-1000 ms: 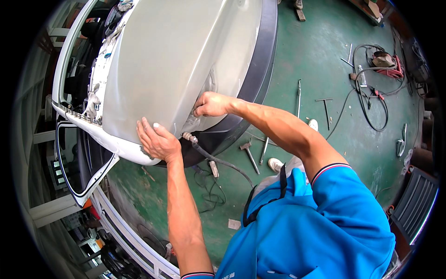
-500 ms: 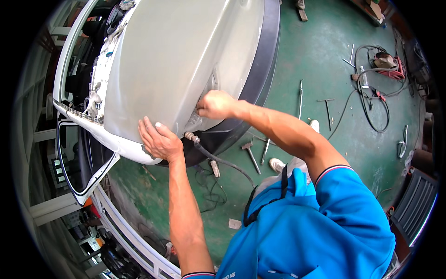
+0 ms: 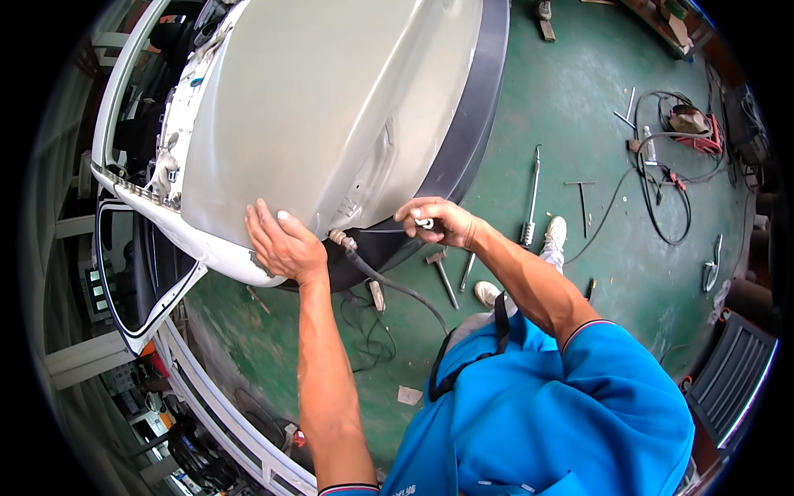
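Note:
My left hand [image 3: 285, 241] lies flat, fingers spread, on the near corner of the grey-coated car hood [image 3: 281, 107]. My right hand [image 3: 436, 221] is curled beside the dark bumper [image 3: 467, 107], apart from the panel. Its fingers close around a slim tool with a pale round end [image 3: 423, 223]; a thin shaft seems to reach left from it, but its kind is unclear. Between my hands, a hose [image 3: 385, 281] with a metal coupling [image 3: 341, 240] meets the body's edge. Above it is a recess [image 3: 368, 178] in the grey bodywork.
On the green floor lie a hammer [image 3: 442, 277], a long metal bar [image 3: 533, 194] and a T-handle tool [image 3: 584, 207]. Coiled cables surround a red machine [image 3: 707, 136] at the right. A black-framed car window [image 3: 124, 273] stands at the left.
My right hand has moved right and toward me, out of the recess, and a pale tool end now shows in it. My left hand stays on the hood.

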Available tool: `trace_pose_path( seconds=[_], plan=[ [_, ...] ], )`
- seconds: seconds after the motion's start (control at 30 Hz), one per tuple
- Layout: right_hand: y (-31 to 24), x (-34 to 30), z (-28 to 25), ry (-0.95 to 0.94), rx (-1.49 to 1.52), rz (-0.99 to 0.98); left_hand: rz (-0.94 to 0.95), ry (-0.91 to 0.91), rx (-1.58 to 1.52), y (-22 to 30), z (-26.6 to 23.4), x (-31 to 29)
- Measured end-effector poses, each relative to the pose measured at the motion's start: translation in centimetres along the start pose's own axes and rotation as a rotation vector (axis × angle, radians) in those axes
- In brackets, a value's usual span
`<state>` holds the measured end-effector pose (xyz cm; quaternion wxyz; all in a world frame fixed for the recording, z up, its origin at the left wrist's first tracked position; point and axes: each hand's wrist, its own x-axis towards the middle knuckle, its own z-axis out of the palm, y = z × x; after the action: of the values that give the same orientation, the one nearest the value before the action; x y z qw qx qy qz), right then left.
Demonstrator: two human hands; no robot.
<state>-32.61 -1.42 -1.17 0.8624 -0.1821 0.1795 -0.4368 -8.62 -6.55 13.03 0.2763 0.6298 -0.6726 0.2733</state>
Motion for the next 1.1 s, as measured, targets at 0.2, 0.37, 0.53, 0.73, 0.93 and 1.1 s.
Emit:
trace_pose_path(
  seconds=[0.2,0.37,0.53,0.73,0.93,1.1],
  plan=[
    [1.2,3.1,4.3,0.359,-0.801,-0.17,-0.021,-0.019,-0.022,0.4,-0.1,0.0],
    [-0.7,4.6,8.5,0.412,-1.365,-0.463,-0.028,-0.019,0.005,-0.1,-0.2,-0.1],
    [-1.3,5.5,7.2,0.258,-1.297,-0.545,-0.019,0.002,-0.014,0.0,-0.1,0.0],
    [-1.2,5.9,7.4,0.284,-1.143,-0.405,-0.026,-0.009,-0.001,0.1,-0.3,-0.1],
    [-1.4,6.5,7.4,0.341,-1.24,-0.431,-0.035,-0.011,-0.007,0.6,0.0,-0.1],
    [-1.1,7.5,8.0,0.307,-1.055,-0.362,-0.047,-0.009,0.04,-0.3,-0.4,-0.1]
  ],
)
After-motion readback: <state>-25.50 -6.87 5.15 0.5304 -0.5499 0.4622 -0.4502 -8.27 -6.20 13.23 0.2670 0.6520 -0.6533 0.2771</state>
